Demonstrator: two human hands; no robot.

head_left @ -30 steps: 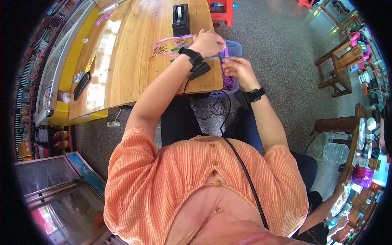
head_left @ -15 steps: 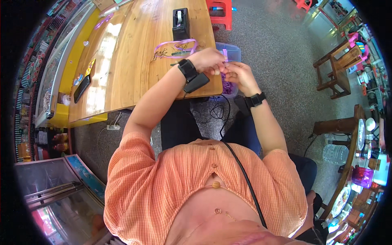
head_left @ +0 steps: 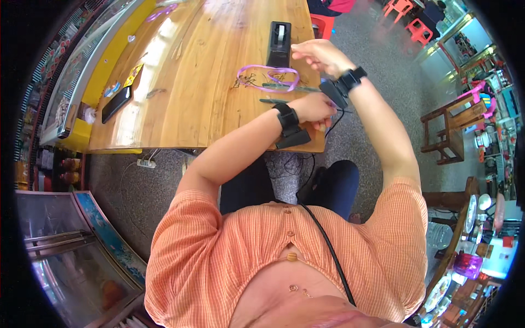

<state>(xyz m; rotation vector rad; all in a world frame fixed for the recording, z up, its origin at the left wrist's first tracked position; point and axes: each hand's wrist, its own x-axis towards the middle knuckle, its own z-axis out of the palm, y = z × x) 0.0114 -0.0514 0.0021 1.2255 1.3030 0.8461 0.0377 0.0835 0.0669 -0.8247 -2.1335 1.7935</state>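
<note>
Head view: glossy wooden table (head_left: 197, 90), speckled grey floor (head_left: 404, 93); left hand (head_left: 314, 107), right hand (head_left: 325, 56), each grip unclear

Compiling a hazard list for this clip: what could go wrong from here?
The right hand is close beside the black tape dispenser; a bump might shift it. The left hand is at the edge of the wooden table, so anything slipping from it could drop off. The purple ribbon loop lies just beyond that hand and could snag.
</note>
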